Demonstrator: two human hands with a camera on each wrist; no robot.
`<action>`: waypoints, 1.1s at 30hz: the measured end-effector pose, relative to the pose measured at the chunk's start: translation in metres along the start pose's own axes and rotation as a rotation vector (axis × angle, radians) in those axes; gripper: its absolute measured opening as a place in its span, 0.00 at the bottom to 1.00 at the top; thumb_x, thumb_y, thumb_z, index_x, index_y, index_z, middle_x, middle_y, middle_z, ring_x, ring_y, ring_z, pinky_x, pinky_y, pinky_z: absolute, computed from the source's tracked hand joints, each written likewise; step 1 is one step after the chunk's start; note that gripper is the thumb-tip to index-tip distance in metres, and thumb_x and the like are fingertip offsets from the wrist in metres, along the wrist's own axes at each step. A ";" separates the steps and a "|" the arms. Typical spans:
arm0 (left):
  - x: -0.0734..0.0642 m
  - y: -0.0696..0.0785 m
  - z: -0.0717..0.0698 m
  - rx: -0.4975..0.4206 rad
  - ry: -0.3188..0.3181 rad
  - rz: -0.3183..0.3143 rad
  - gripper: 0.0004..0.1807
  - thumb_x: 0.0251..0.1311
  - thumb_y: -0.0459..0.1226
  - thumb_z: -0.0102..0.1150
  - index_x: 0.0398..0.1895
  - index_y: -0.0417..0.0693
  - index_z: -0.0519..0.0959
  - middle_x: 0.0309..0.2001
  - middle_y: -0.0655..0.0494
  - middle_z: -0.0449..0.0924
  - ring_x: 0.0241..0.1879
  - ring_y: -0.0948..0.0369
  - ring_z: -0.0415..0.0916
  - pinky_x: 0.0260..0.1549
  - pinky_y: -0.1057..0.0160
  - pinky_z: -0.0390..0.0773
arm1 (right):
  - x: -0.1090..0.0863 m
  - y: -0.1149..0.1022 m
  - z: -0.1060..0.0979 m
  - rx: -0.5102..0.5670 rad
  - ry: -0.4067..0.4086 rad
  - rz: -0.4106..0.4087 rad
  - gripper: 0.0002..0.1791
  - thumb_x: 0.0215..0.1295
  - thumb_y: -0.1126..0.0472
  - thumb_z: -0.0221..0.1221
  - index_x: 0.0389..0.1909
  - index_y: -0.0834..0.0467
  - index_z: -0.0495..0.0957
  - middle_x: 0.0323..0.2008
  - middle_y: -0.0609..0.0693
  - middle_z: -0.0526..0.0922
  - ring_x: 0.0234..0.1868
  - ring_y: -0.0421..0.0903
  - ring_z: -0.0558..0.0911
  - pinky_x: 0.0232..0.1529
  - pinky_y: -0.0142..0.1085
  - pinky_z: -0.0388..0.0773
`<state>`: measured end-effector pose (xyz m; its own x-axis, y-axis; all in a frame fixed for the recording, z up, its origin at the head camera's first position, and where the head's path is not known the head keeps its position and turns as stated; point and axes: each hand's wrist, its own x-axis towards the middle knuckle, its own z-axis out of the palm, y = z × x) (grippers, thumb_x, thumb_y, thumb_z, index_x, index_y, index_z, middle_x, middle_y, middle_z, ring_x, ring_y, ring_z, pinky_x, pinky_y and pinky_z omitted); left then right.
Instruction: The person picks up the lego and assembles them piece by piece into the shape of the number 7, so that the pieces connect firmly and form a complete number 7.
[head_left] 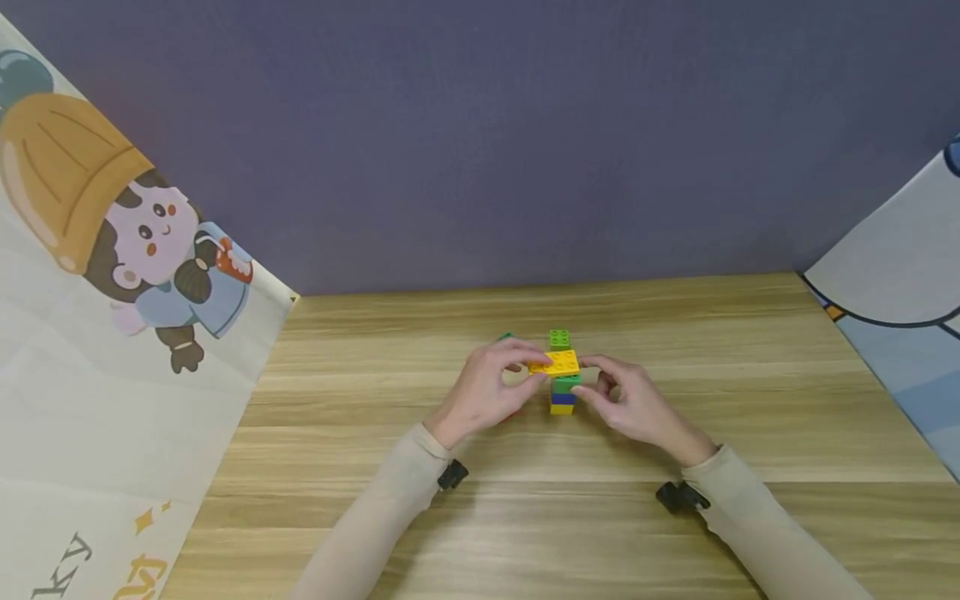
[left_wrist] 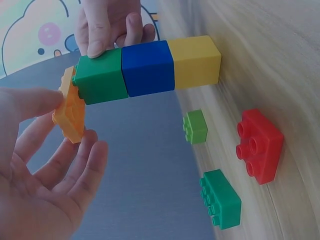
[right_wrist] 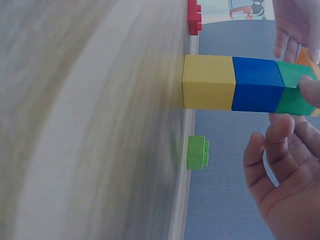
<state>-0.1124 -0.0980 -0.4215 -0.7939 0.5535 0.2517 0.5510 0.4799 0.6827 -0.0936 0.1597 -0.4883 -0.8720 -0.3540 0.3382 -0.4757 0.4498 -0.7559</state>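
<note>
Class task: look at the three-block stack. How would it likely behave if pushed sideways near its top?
The stack would probably tip rather than slide, being taller than its base is wide. Rolling seems unlikely, as its yellow bottom block has flat sides. The crisp edges suggest rigid plastic, so it should hardly bend, though it might split at a seam.

Stack (left_wrist: pixel 148 68), base to top: yellow block (left_wrist: pixel 197 61), blue block (right_wrist: pixel 256 86), green block (left_wrist: pixel 102 79); at its top, my plate (head_left: pixel 564 362), yellow-orange (deeper orange in the wrist views). Behind the stack, a lime-green block (left_wrist: pixel 198 127); left of it, a red block (left_wrist: pixel 266 149) and a bluish-green block (left_wrist: pixel 226 204). Beneath it, a streaked tan tabletop (head_left: pixel 570 525); nearer than it, my beige sleeves (head_left: pixel 382 508).
</note>
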 end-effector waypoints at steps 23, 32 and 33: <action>0.004 0.002 -0.003 0.116 -0.084 0.070 0.16 0.76 0.38 0.62 0.62 0.50 0.87 0.64 0.50 0.81 0.60 0.54 0.80 0.59 0.53 0.84 | 0.000 0.002 0.001 0.002 0.012 -0.029 0.23 0.69 0.64 0.70 0.63 0.63 0.80 0.21 0.39 0.76 0.19 0.34 0.70 0.18 0.30 0.69; 0.003 0.002 -0.004 0.144 -0.097 0.103 0.15 0.77 0.39 0.61 0.62 0.49 0.87 0.64 0.50 0.81 0.59 0.55 0.80 0.58 0.55 0.83 | 0.001 0.003 0.001 -0.006 0.010 -0.022 0.21 0.70 0.63 0.70 0.62 0.62 0.81 0.20 0.39 0.76 0.19 0.34 0.70 0.18 0.30 0.69; 0.003 0.001 -0.005 0.143 -0.099 0.103 0.15 0.77 0.39 0.61 0.62 0.49 0.87 0.64 0.50 0.81 0.59 0.55 0.79 0.59 0.55 0.83 | 0.001 0.003 0.001 -0.008 0.010 -0.021 0.22 0.70 0.63 0.70 0.62 0.62 0.81 0.20 0.39 0.76 0.19 0.35 0.70 0.18 0.30 0.69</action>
<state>-0.1150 -0.0989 -0.4166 -0.7058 0.6659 0.2416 0.6647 0.5046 0.5509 -0.0957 0.1596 -0.4913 -0.8629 -0.3554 0.3593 -0.4948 0.4493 -0.7438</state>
